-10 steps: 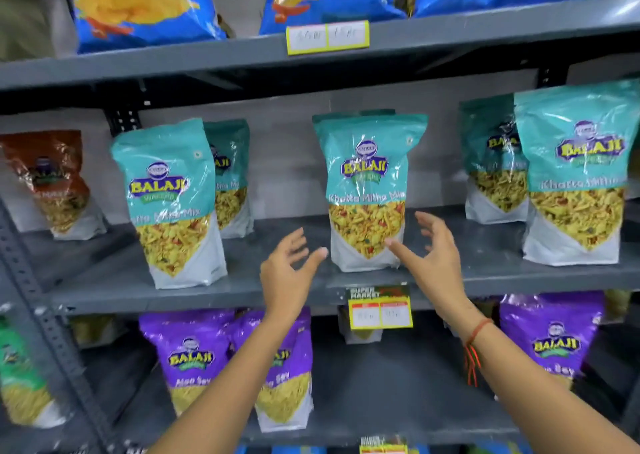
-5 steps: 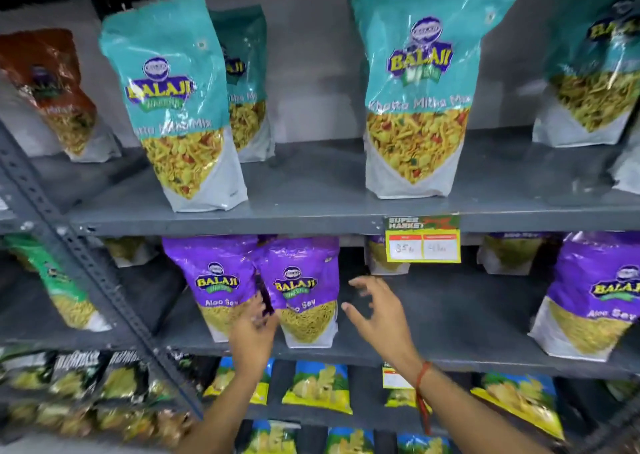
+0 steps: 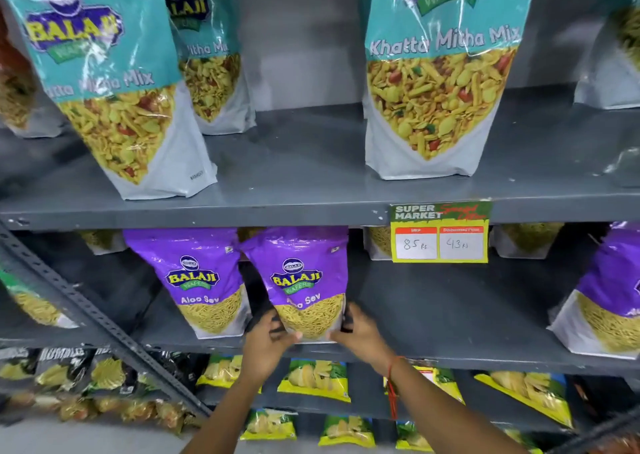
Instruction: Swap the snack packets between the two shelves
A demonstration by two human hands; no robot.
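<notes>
A purple Aloo Sev packet (image 3: 301,280) stands on the lower grey shelf (image 3: 450,315). My left hand (image 3: 268,341) grips its lower left corner and my right hand (image 3: 356,332) grips its lower right corner. A second purple packet (image 3: 201,280) stands right beside it on the left, and a third (image 3: 609,298) stands at the far right. On the upper shelf (image 3: 294,183) stand teal Khatta Mitha Mix packets: one at the left (image 3: 104,83), one behind it (image 3: 207,55) and one in the middle (image 3: 436,73).
A yellow price tag (image 3: 440,235) hangs from the upper shelf's front edge. A slanted metal upright (image 3: 86,308) crosses the left side. Yellow-green chip packets (image 3: 311,379) lie on shelves below. More packets sit behind at the back of the lower shelf.
The view has dropped and moved closer. Both hands came down from the upper shelf to the lower one and closed on the bottom corners of the purple Aloo Sev packet.
</notes>
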